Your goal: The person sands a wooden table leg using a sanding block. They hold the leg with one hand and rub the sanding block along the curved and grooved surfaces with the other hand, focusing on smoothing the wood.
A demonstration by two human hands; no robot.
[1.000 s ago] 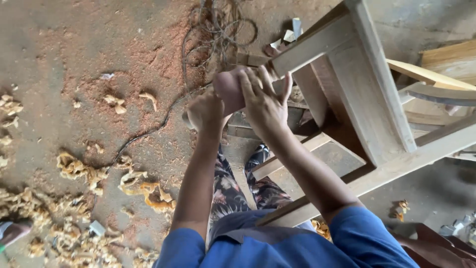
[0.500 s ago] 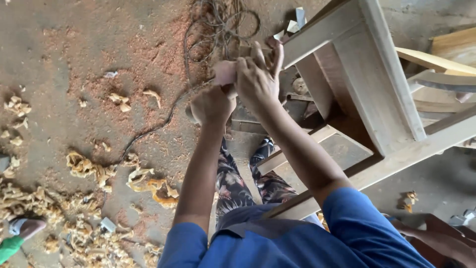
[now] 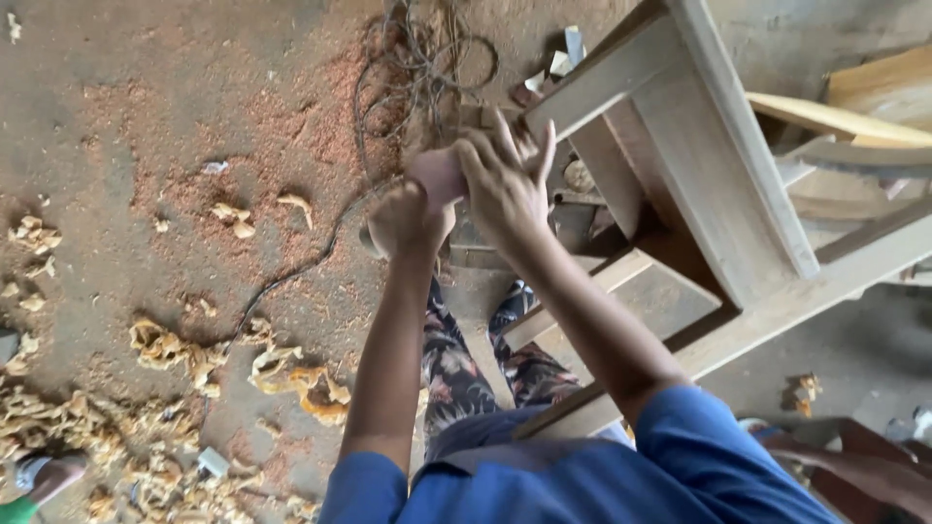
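On a dusty concrete floor [image 3: 126, 116] strewn with reddish sawdust, a bare wooden frame [image 3: 718, 184] of pale, unfinished rails and legs fills the right half of the view, tilted, with more curved wooden pieces [image 3: 854, 146] behind it at the right edge. The person, in a blue shirt [image 3: 573, 475] and floral-patterned trousers [image 3: 456, 378], reaches both arms up from the bottom edge to the frame's near corner.

The right hand [image 3: 505, 189] lies flat, fingers spread wide, pressing a pinkish pad [image 3: 437, 175], which looks like a sanding block or folded paper, by the end of the frame's top rail. The left hand [image 3: 408, 221] is curled closed just below and left of it, apparently gripping the pad's lower edge; motion blur hides exactly what it grips.

A dark cord [image 3: 311, 252] runs across the floor from a loose tangle of coils [image 3: 417, 58] near the top. Curly tan wood shavings [image 3: 184, 349] lie in heaps at lower left, with smaller scattered curls [image 3: 233, 215] higher up. A few small pale scraps [image 3: 563, 58] of paper or card lie near the frame's top corner. Someone else's foot [image 3: 44, 475] shows at the lower left corner.
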